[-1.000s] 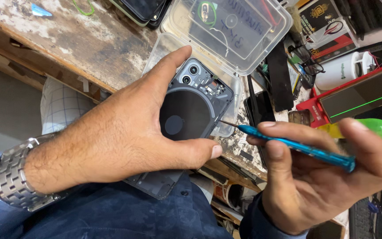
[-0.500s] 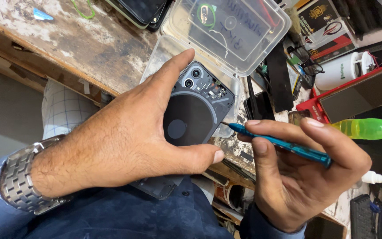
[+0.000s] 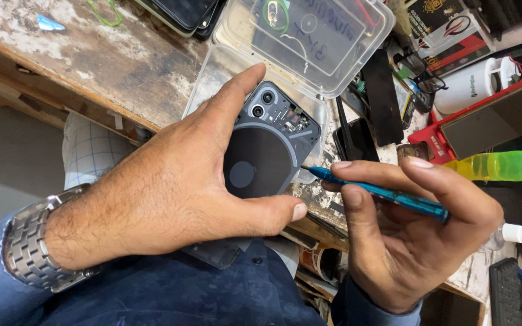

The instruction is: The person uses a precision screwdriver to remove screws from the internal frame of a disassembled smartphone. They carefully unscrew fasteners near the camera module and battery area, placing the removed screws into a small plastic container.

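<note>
My left hand (image 3: 170,193) grips a dark grey phone (image 3: 267,151) with its back cover off, two camera lenses and a round coil showing. The index finger runs along the phone's top edge and the thumb presses under its lower edge. My right hand (image 3: 406,229) pinches a slim blue screwdriver (image 3: 382,193) between thumb and fingers. The screwdriver's metal tip touches the phone's right edge. A metal watch (image 3: 31,247) is on my left wrist.
An open clear plastic box (image 3: 309,36) lies behind the phone on a worn wooden bench (image 3: 92,60). Dark phones lie at the top. To the right are a red tray (image 3: 454,127), a white bottle (image 3: 472,87), a yellow-green bottle (image 3: 502,166) and black parts.
My right hand has shifted slightly left and the screwdriver tip has come closer to the phone's right edge. The left hand keeps the phone held the same way.
</note>
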